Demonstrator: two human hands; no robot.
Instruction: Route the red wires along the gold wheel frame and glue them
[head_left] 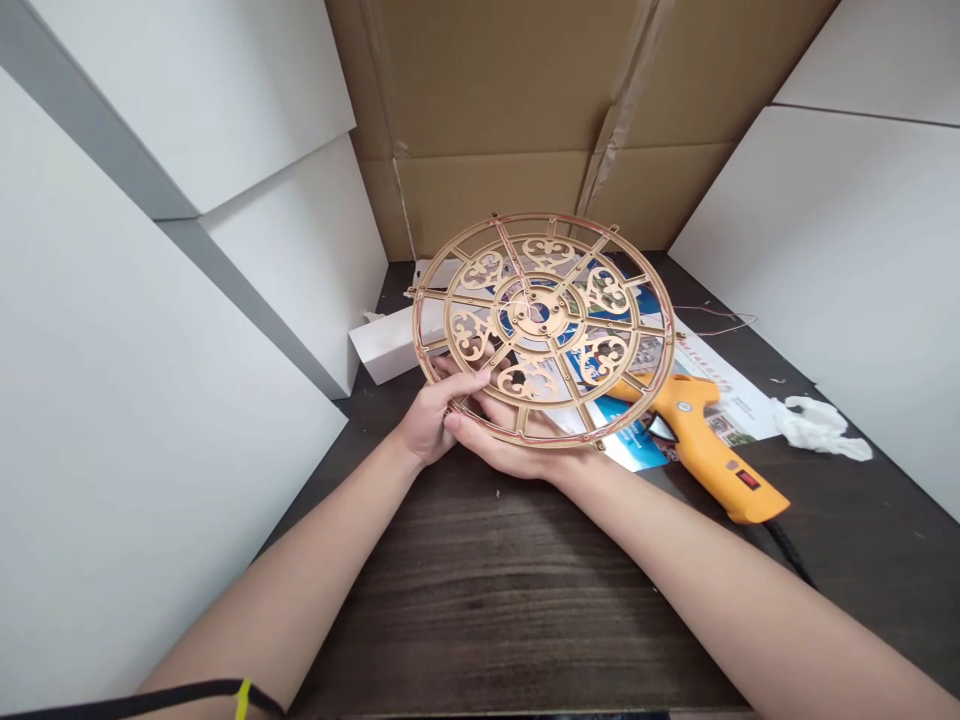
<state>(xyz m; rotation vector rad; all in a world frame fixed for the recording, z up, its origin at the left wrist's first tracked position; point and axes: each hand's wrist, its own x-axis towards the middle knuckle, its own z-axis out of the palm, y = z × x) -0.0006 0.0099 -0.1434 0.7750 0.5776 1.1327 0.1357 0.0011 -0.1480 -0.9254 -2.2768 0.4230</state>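
Note:
A round gold openwork frame (553,322), with spokes, scrollwork and a pierced hub, is held up at a tilt above the table. Thin reddish wires run along its rim and one spoke into the hub. My left hand (435,415) grips the lower left rim, its thumb over the front and other fingers behind. Beneath the lower edge, my right hand (506,447) is closed around the rim, thumb near my left hand; some of its fingers are hidden behind the frame. A yellow hot glue gun (701,445) lies just right of the frame, its nozzle end hidden behind it.
Printed papers (739,390) and a blue leaflet (634,445) lie under the glue gun. Crumpled white tissue (821,428) is at the right, a white box (386,345) at the left. White panels (285,260) and cardboard (495,90) enclose the dark wooden table (480,600).

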